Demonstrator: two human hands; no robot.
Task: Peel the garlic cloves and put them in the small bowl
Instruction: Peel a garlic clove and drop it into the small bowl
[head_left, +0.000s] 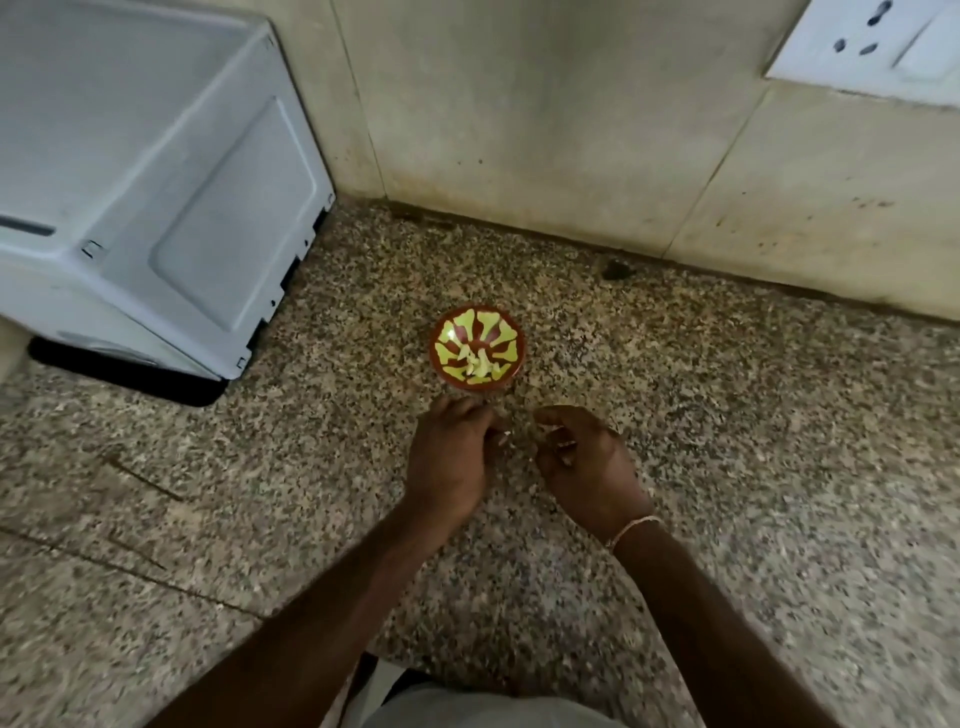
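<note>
A small red bowl (451, 332) with a yellow-green pattern stands on the speckled stone counter (727, 467). Several pale peeled garlic cloves (479, 364) lie in its near half. Just in front of the bowl, my left hand (447, 457) has its fingers curled over a small pale garlic clove (503, 439) that peeks out at its fingertips. My right hand (587, 462) hovers a little to the right, its fingers curled round small pale bits, likely garlic skin or a clove. The two hands are apart by a narrow gap.
A white appliance (156, 182) sits on a dark base at the back left of the counter. The tiled wall (545, 130) rises behind the bowl, with a white socket plate (872, 47) at the upper right. My light clothing shows at the bottom edge.
</note>
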